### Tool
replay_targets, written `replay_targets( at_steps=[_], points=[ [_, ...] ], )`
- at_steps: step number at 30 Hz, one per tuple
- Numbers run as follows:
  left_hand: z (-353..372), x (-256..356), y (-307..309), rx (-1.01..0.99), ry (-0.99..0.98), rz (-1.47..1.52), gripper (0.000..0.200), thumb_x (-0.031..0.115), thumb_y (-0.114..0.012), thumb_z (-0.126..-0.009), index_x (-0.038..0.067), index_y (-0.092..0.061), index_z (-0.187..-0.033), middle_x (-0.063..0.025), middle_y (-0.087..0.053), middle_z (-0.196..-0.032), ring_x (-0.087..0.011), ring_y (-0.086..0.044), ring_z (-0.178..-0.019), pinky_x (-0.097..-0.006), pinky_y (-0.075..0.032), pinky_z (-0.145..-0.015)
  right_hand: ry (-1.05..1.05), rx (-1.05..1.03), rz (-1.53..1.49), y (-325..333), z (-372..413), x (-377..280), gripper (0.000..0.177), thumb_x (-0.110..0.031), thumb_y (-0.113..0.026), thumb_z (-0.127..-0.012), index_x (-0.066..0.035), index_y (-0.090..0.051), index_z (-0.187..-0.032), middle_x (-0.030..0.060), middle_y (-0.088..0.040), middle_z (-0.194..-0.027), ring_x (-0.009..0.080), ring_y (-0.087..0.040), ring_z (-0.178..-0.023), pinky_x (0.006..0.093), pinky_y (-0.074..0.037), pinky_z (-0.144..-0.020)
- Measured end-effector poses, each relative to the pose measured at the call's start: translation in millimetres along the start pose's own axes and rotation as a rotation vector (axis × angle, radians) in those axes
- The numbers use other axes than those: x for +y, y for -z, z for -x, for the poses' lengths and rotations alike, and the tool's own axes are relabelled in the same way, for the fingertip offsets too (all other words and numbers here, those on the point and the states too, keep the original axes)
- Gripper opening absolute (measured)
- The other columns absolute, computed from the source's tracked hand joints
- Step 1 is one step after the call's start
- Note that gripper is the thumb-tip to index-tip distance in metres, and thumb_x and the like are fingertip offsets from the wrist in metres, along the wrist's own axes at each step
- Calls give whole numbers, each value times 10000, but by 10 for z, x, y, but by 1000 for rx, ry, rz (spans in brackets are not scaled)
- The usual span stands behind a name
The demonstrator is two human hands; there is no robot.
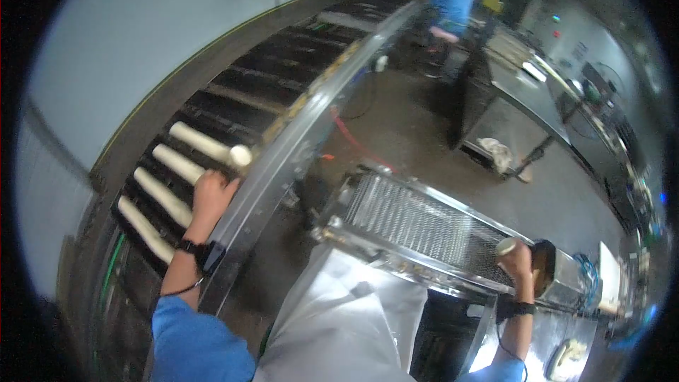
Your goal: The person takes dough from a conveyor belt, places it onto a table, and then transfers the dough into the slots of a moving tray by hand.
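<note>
Several long pale rolls, apparently dough, lie side by side across the dark slats of the left conveyor (233, 102). My left hand (213, 197) is over the near end of one pale roll (178, 163), its fingers curled around that end. Just beyond it, a round pale end (240, 155) shows beside the farthest roll (200, 140). On the other side, my right hand (518, 262) is closed around a pale roll (506, 245), only its round end showing. That hand is above the metal mesh belt (417, 219), beside the dark opening of a metal housing (564, 272).
A metal rail (311, 110) edges the left conveyor. White sheeting (346, 311) covers the area in front of me. A metal table (523, 88) stands at the back right, with a cloth (495, 152) on its lower shelf. A person in blue (451, 10) is farther along the conveyor.
</note>
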State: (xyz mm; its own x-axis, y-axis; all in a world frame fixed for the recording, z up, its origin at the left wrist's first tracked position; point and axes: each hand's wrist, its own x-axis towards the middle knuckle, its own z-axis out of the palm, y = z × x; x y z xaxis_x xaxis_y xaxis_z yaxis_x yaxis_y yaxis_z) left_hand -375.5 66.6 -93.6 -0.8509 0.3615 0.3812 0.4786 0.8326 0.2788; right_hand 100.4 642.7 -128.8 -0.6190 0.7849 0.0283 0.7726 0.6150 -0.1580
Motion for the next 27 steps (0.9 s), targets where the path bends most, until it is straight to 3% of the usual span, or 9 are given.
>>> replay_targets(
  at_steps=[2, 5, 6, 7, 9, 13, 17, 22, 27],
  points=[
    [99, -56, 64, 17, -31, 0, 395, 330, -717, -799, -46, -639, -711, -226, -605, -799, -395, -595, -796, -472, -478, -739, 4, -62, -788, 560, 1, -597, 309, -118, -743, -704, -27, -616, -971, 63, -652, -831, 155, -633, -714, 298, -538, -591],
    [210, -88, 181, -41, 57, 32, 399, 337, -716, -798, -44, -642, -703, -235, -615, -836, -406, -597, -859, -474, -479, -787, 141, 144, -1111, 1169, -12, -1246, 313, -145, -649, -832, -25, -546, -1102, 84, -622, -921, 194, -649, -787, 328, -563, -586],
    [262, -103, 240, -39, 70, 21, 399, 337, -716, -798, -44, -642, -703, -235, -615, -836, -406, -597, -859, -474, -479, -787, 123, 126, -1260, 1466, 143, -1648, 658, -272, -721, -847, 21, -384, -1331, 178, -572, -1163, 265, -599, -1050, 411, -559, -790],
    [309, -112, 288, -66, 107, 46, 401, 347, -718, -801, -44, -645, -749, -239, -614, -865, -403, -598, -872, -468, -479, -796, 260, 195, -1394, 1534, 122, -1860, 669, -384, -706, -861, 25, -414, -1303, 180, -579, -1150, 276, -608, -1026, 428, -556, -816],
    [406, -129, 372, -89, 154, 64, 408, 357, -720, -804, -44, -648, -796, -242, -613, -893, -399, -598, -886, -462, -480, -804, 642, -206, -1660, 1848, 111, -2357, 761, -412, -704, -848, 37, -377, -1368, 276, -507, -1293, 384, -562, -1170, 483, -504, -982],
    [572, -332, 378, 183, 249, 260, 402, 305, -719, -835, -23, -612, -1041, -210, -614, -1030, -341, -606, -994, -411, -474, -885, 970, -331, -1632, 2134, 597, -3648, 1083, -434, -764, -769, 5, -116, -1517, 339, -241, -1495, 420, -318, -1387, 435, -360, -1127],
    [537, -226, 360, 295, 263, 833, 393, 233, -705, -863, 14, -584, -1166, -159, -623, -1140, -281, -584, -1119, -376, -443, -967, 874, -457, -1677, 1906, 721, -3845, 1113, -357, -848, -674, -25, -201, -1516, 291, -316, -1487, 379, -383, -1366, 442, -422, -1080],
    [373, -107, 238, 151, 508, 724, 494, 241, -734, -845, -23, -558, -1224, -164, -584, -1249, -267, -560, -1159, -354, -431, -980, 726, -517, -1440, 1206, 616, -3297, 842, -189, -804, -735, -28, -387, -1448, 185, -452, -1441, 299, -457, -1320, 427, -399, -1095],
    [319, -275, 293, 238, 781, 1196, 523, 183, -743, -823, -52, -537, -1242, -174, -587, -1204, -251, -556, -1119, -338, -441, -938, 366, -469, -1370, 510, 760, -2586, 580, -59, -690, -788, -8, -513, -1338, 157, -584, -1290, 257, -560, -1197, 393, -455, -1010]
  ],
)
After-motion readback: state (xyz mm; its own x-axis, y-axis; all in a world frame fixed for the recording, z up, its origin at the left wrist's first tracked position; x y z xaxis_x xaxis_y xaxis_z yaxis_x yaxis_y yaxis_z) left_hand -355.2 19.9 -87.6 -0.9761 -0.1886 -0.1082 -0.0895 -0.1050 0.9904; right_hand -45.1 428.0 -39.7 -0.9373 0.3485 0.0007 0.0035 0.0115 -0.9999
